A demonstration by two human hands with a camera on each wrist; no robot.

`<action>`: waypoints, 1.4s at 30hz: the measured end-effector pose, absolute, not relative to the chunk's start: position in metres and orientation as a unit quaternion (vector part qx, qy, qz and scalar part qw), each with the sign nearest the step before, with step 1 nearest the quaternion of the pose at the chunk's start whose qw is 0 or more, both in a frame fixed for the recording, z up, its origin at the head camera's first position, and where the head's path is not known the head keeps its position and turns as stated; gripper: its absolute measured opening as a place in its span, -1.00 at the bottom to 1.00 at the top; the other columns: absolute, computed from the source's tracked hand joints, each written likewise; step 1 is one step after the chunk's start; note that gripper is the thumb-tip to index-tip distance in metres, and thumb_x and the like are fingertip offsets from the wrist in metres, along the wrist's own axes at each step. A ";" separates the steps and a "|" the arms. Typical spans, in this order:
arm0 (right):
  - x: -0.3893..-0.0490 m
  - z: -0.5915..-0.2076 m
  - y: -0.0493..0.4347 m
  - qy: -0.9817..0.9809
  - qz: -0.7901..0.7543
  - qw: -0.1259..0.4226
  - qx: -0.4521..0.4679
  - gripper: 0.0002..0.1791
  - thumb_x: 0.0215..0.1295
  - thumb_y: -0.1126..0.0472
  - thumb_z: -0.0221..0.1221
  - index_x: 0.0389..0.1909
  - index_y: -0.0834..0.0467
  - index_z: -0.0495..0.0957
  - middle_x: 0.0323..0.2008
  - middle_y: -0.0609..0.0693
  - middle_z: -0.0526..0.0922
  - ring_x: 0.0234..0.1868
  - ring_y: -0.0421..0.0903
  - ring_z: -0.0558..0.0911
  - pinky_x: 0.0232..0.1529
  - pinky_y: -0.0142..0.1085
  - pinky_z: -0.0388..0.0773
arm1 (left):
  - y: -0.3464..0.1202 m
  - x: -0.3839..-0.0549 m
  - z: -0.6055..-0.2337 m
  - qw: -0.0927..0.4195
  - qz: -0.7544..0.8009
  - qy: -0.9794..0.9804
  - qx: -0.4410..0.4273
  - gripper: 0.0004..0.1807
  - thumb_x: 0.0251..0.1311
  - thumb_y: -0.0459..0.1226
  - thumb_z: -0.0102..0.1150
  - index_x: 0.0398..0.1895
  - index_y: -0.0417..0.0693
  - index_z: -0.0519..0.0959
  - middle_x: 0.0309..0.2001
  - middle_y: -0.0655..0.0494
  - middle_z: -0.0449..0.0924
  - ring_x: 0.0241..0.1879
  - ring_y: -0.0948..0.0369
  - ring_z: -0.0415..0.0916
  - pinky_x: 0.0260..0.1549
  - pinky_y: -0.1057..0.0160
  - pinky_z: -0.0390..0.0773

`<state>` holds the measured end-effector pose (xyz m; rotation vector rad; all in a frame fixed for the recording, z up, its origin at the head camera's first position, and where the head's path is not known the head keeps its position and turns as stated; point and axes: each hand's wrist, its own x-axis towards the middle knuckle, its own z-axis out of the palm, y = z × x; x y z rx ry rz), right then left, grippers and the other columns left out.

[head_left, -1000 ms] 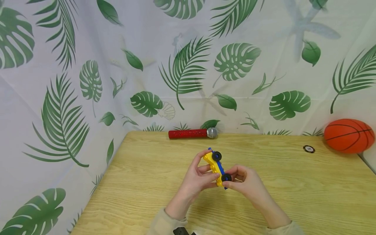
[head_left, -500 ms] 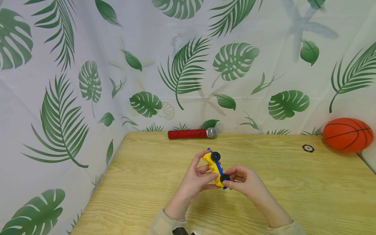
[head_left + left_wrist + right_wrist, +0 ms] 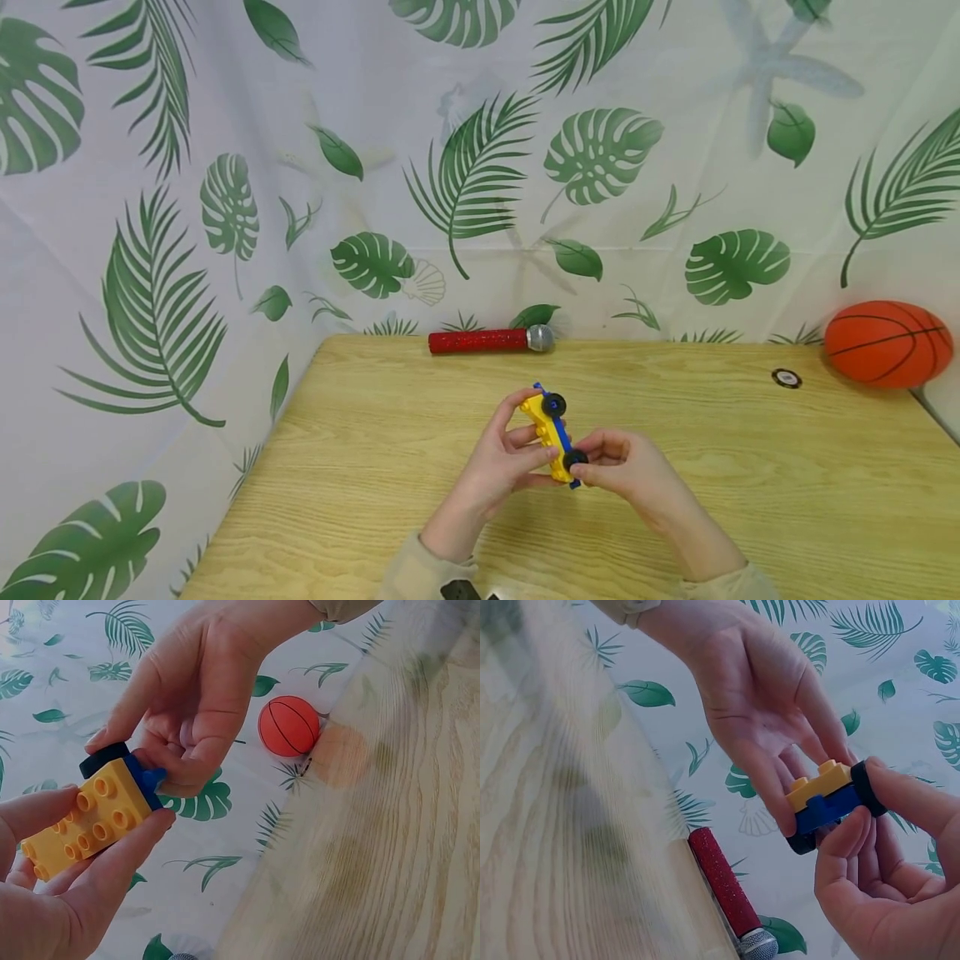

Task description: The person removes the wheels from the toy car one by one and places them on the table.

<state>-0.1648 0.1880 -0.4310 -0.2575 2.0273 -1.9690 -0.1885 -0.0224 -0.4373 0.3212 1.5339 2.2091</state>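
Observation:
A toy car (image 3: 555, 437) of yellow studded bricks on a blue base with black wheels is held up over the table, tilted on its side. My left hand (image 3: 498, 462) grips its yellow body, fingers spread along the length. With thumb and fingertips, my right hand (image 3: 626, 467) pinches the black wheel (image 3: 575, 461) at the near end. In the left wrist view the studs of the car (image 3: 94, 817) face the camera. The right wrist view shows the car's end (image 3: 825, 802), with the right thumb and fingers around a wheel (image 3: 868, 787).
A red glittery microphone (image 3: 480, 341) with a silver head lies along the table's back edge. At the back right are a black-and-white round chip (image 3: 787, 378) and an orange basketball (image 3: 888, 344). A leaf-patterned cloth (image 3: 637, 275) hangs behind the wooden table (image 3: 360, 433).
Both hands and the toy car have shifted very slightly toward the person. The grips look the same, with the right hand still at the near wheel.

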 end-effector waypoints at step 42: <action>-0.170 -0.436 0.193 0.629 -0.715 0.291 -0.091 -0.83 0.30 0.24 0.30 -0.24 0.19 0.49 -0.35 -0.08 0.57 -0.36 -0.28 0.61 -0.23 -0.43 0.66 | -0.017 -0.186 -0.443 0.242 0.783 0.562 0.111 -0.23 0.23 -0.57 0.16 0.41 0.24 0.25 0.19 -0.20 0.58 -0.05 0.08 0.66 -0.18 -0.07 0.70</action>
